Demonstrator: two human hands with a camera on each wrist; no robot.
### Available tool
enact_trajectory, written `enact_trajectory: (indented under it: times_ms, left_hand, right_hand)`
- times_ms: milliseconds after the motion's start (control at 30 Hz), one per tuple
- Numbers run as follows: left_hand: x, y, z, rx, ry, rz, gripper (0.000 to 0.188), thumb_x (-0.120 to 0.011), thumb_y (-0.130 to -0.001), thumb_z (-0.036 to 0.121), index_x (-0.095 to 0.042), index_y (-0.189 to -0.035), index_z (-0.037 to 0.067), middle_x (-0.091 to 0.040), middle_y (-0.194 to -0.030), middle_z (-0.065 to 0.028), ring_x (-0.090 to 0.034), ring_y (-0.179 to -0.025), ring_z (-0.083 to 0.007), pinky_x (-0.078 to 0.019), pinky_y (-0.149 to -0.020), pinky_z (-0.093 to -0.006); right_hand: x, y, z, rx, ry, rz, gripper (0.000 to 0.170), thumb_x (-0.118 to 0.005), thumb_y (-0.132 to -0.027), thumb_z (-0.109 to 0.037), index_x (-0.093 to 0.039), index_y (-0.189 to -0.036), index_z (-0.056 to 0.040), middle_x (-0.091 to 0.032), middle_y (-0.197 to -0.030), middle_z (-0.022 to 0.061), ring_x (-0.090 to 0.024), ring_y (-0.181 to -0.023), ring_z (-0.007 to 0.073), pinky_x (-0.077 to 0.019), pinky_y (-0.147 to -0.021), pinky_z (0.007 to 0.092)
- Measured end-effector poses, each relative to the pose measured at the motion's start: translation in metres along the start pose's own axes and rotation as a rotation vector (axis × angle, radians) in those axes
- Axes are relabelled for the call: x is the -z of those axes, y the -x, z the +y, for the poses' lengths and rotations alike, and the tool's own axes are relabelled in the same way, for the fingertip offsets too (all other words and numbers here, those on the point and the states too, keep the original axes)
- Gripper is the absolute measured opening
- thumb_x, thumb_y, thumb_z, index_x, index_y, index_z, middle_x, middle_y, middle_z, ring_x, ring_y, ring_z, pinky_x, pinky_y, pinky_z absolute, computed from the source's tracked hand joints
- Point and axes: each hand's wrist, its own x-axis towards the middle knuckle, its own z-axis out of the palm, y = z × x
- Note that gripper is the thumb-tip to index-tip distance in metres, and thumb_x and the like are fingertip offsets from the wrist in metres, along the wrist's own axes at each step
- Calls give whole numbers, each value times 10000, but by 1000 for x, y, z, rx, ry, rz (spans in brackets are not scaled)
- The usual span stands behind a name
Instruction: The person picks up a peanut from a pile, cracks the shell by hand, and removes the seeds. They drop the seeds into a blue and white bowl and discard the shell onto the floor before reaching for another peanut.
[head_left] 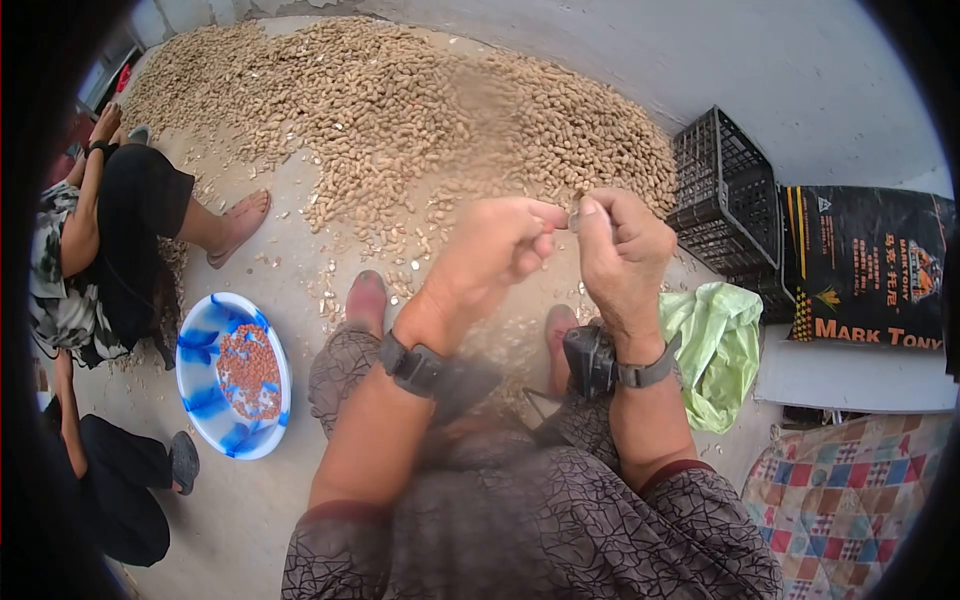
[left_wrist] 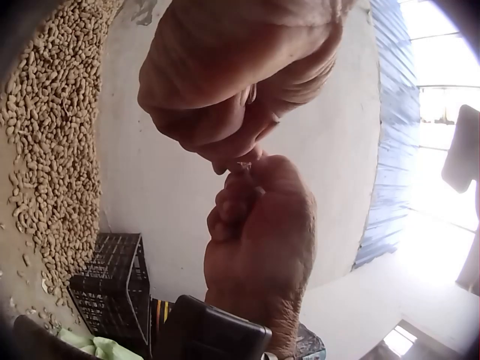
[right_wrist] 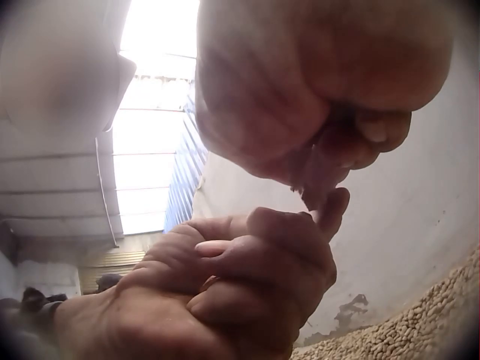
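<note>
My left hand (head_left: 495, 250), blurred in the head view, meets my right hand (head_left: 625, 250) fingertip to fingertip over the floor. Right thumb and forefinger pinch a small peanut (left_wrist: 244, 164), mostly hidden by the fingers. The left hand's thumb and forefinger close on it from the other side, with the other fingers curled in. In the right wrist view the left hand (right_wrist: 247, 277) lies below the right hand (right_wrist: 322, 82), and their tips touch. Beyond the hands a big heap of unshelled peanuts (head_left: 370, 100) spreads along the wall.
At left stands a blue-and-white basin (head_left: 205, 400) holding shelled red kernels. Two seated people (head_left: 150, 200) are beyond it. To the right are a black plastic crate (head_left: 735, 195), a green bag (head_left: 715, 345), a black printed sack (head_left: 870, 270) and a checked cloth (head_left: 850, 490).
</note>
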Motion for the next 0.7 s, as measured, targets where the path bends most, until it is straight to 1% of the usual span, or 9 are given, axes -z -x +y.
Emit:
enact_trajectory:
  times_ms: [100,133,167,233,267,333,400,600,700]
  left_hand:
    - [6,0,3,-2,170,97,208,-467,-869,118,-585,-906,-50,-552,-660,-39,-440,-462,-60,-313,-359,-154]
    - [7,1,4,-1,170,97,208,-467,-869,118,-585,-906,-50,-552,-660,-39,-440,-462,-60,-313,-359,-154]
    - [7,2,6,-33,188,114,229,-465,-886,146,-583,-899,-50,-558,-661,-46,-447,-454,-66,-310,-350,-152]
    - [6,4,9,-60,203,129,254,-462,-904,174,-581,-891,-50,-563,-663,-53,-453,-446,-72,-307,-342,-150]
    - [4,4,10,-54,167,154,262,-461,-913,183,-582,-880,-47,-564,-657,-50,-460,-450,-65,-311,-343,-145]
    - [4,4,9,-48,135,174,271,-460,-923,193,-583,-868,-43,-566,-651,-47,-468,-453,-58,-314,-344,-140]
    - [6,2,5,-39,13,8,259,-476,-920,180,-608,-938,-42,-567,-655,-27,-463,-462,-34,-306,-343,-131]
    - [-11,8,-3,-107,-257,-127,284,-529,-887,114,-592,-1135,-10,-573,-701,16,-435,-498,3,-326,-423,-120]
    - [-14,9,-8,-135,-279,-128,232,-523,-856,128,-636,-994,-19,-589,-702,12,-495,-653,-23,-361,-511,-155]
  right_hand:
    - [9,-6,1,-208,-81,-16,78,-563,-809,-32,-620,-771,6,-569,-557,52,-491,-458,103,-393,-444,242]
    - [13,-9,6,-205,-63,-143,262,-542,-882,-204,-639,-815,30,-556,-566,11,-452,-503,50,-352,-453,216]
    - [14,-10,7,-207,-62,-143,262,-542,-882,-204,-639,-815,30,-556,-566,11,-452,-503,50,-352,-453,216]
    - [17,-11,7,-415,-40,-417,483,-446,-918,-390,-642,-817,40,-588,-583,36,-443,-481,60,-341,-438,221]
    - [13,-10,8,-484,-18,-390,636,-328,-928,-506,-629,-877,52,-601,-601,66,-409,-436,60,-314,-401,218]
    - [14,-14,3,-558,-140,-384,636,-321,-930,-506,-610,-928,60,-601,-608,81,-395,-422,58,-301,-386,212]
    - [14,-16,8,-649,-335,-397,672,-291,-932,-532,-541,-1057,79,-600,-639,107,-358,-385,45,-267,-349,192]
    - [0,-6,14,-763,-475,-340,656,-251,-947,-532,-513,-1060,59,-608,-714,95,-413,-405,46,-288,-350,167]
    - [-3,-8,6,-833,-471,-346,635,-259,-948,-529,-516,-1056,42,-606,-729,90,-456,-435,54,-307,-361,159]
